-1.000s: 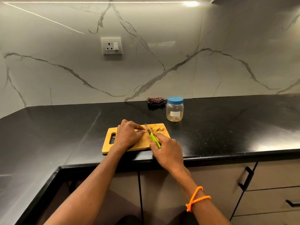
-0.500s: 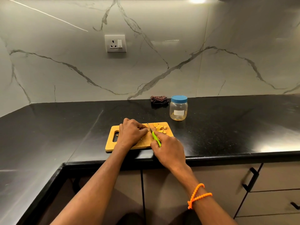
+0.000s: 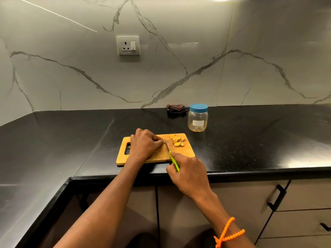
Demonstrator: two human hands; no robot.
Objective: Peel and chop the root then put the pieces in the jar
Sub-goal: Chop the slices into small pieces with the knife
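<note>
A wooden cutting board (image 3: 186, 153) lies on the black counter near its front edge. My left hand (image 3: 145, 144) rests on the board with curled fingers, pinching the last bit of root (image 3: 163, 141), which is mostly hidden. My right hand (image 3: 188, 173) grips a knife by its green handle (image 3: 174, 161); the blade (image 3: 167, 145) stands on the board just right of my left fingertips. Several yellow cut pieces (image 3: 177, 140) lie at the board's far right corner. A clear jar (image 3: 198, 118) with its blue lid on stands behind the board to the right.
A folded dark cloth (image 3: 176, 109) lies against the marble wall left of the jar. A wall socket (image 3: 128, 45) sits above. Cabinet doors and drawers with black handles (image 3: 276, 199) are below the counter edge.
My right hand has drawn back toward the counter edge and the blade now sits down on the board beside my left fingers. The camera has shifted slightly.
</note>
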